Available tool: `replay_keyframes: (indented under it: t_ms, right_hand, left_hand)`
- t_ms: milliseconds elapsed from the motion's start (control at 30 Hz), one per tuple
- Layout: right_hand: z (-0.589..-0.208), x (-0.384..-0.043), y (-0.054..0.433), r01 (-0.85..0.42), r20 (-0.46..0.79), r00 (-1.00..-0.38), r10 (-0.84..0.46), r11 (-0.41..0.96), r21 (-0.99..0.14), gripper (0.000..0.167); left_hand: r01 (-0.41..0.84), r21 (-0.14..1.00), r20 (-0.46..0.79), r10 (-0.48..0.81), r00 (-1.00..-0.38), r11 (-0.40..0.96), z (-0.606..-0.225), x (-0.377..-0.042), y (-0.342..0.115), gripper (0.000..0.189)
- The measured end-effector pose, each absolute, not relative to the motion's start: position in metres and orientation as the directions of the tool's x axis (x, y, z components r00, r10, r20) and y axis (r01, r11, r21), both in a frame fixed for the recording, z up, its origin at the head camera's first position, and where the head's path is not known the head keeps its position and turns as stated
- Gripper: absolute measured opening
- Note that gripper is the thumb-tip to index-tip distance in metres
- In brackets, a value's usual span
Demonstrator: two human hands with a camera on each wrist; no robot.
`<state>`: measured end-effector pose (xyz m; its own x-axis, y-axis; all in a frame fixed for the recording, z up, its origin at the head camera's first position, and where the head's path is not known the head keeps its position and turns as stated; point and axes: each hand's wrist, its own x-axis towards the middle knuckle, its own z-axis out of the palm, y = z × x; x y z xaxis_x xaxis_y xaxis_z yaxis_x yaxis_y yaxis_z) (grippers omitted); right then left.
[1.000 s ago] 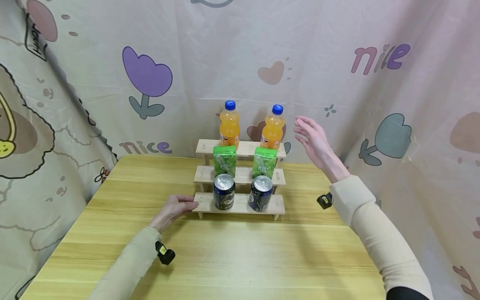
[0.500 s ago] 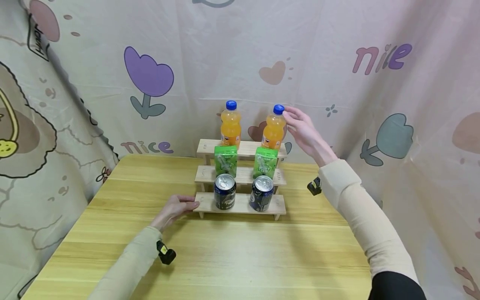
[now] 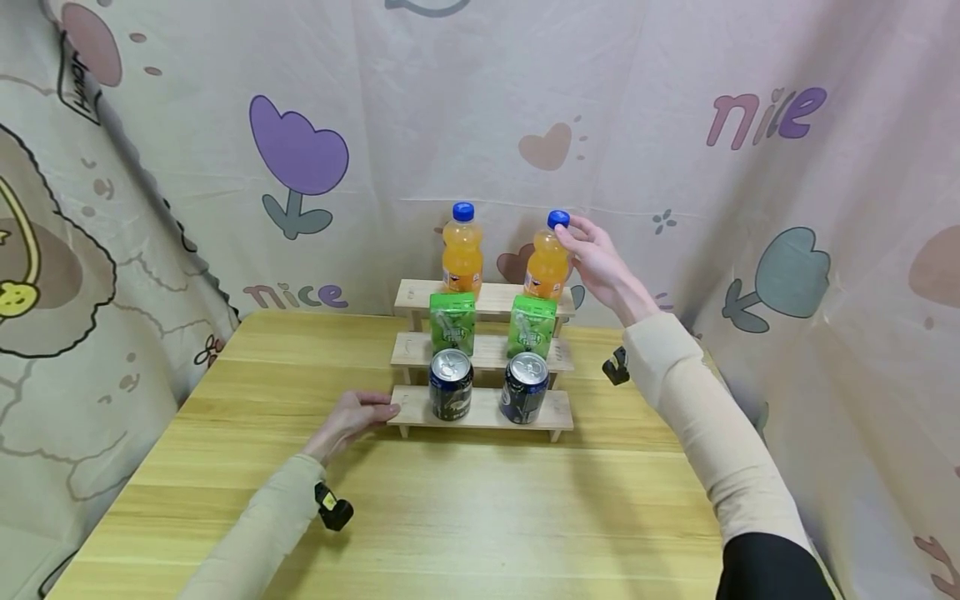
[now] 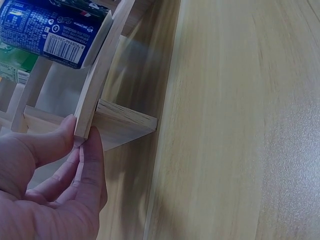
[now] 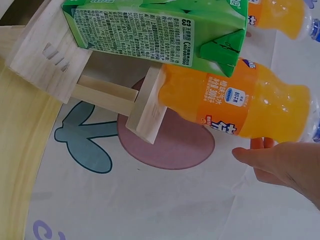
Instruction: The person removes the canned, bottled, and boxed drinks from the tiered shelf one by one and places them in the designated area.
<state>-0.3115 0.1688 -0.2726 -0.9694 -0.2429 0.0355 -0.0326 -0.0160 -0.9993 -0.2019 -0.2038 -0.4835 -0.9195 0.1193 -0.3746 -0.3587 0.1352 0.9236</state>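
Observation:
A three-tier wooden display rack [image 3: 483,408] stands on the table. My left hand [image 3: 351,423] pinches the left end of its lowest tier, thumb on top and fingers beneath, as the left wrist view shows. On the top tier stand two orange soda bottles with blue caps, a left bottle [image 3: 462,250] and a right bottle [image 3: 547,267]. My right hand [image 3: 600,258] is at the right bottle's neck. In the right wrist view its fingers [image 5: 263,144] reach behind that bottle, while the thumb shows a gap from it.
Two green drink cartons, the left carton [image 3: 452,323] and right carton [image 3: 531,327], sit on the middle tier. Dark blue cans, a left can [image 3: 451,385] and a right can [image 3: 524,388], stand on the lowest tier. A printed curtain [image 3: 420,108] hangs close behind the rack.
My right hand has moved left from beside the rack to the right bottle's neck. The left hand keeps its hold on the lowest tier; the drinks stand where they were.

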Motion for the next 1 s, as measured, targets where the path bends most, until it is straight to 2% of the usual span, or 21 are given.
replay_keyframes:
  t_ms: [600,900,1000]
  right_hand:
    - [-0.2742,-0.3172,0.1663,-0.063,0.058,-0.973,-0.222,0.017,-0.998,0.049]
    - [-0.2713,-0.3172,0.1639,-0.036,0.032,-0.978,-0.208,0.019,-0.999,0.048]
    - [-0.2707,-0.3171,0.1639,-0.022,0.022,-0.978,-0.206,-0.003,-1.000,0.042]
  left_hand:
    - [-0.346,0.929,-0.360,0.110,-0.926,0.133,-0.4820,-0.2018,-0.2043,0.051]
    - [-0.342,0.933,-0.354,0.112,-0.929,0.112,-0.4804,-0.2008,-0.2038,0.051]
    - [-0.352,0.928,-0.365,0.097,-0.926,0.124,-0.4816,-0.2011,-0.2022,0.051]
